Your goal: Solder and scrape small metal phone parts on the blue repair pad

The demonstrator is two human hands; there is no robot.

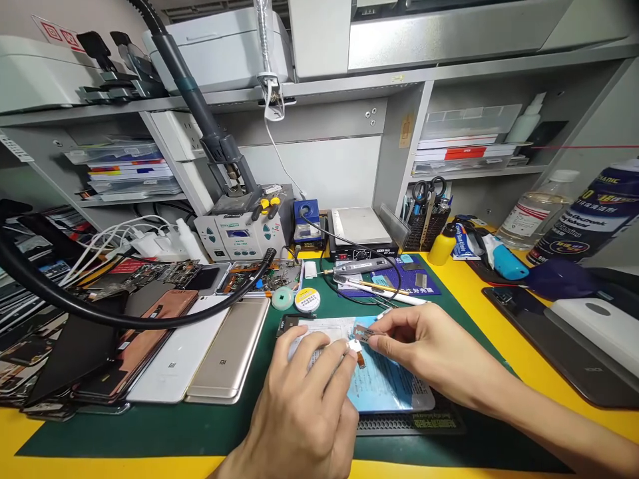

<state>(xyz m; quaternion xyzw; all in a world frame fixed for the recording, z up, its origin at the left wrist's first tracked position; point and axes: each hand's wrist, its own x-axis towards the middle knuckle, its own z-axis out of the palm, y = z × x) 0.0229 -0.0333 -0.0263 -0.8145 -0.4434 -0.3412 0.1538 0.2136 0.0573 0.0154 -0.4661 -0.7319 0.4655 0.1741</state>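
Between the thumb and fingers of my right hand [424,346], closed in a pinch, is a razor blade [364,333], held almost flat over a light-blue printed sheet [394,386]. My left hand [304,392] lies over the left side of that sheet, fingers stretched and somewhat apart, fingertips down. Beside its fingertips is a small white piece [355,345], with a short orange-brown flex cable [361,360] just below it. The blade's edge is close to the white piece; I cannot tell if they touch. A small black part [289,324] sits behind my left fingers.
Phones [219,359] lie in a row at the left, under a curved black hose [150,319]. Behind stand a soldering station [244,233] and a hot plate [362,229]. Tools [362,266] lie behind the sheet. Bottles [536,209] and a dark phone [559,339] are at the right.
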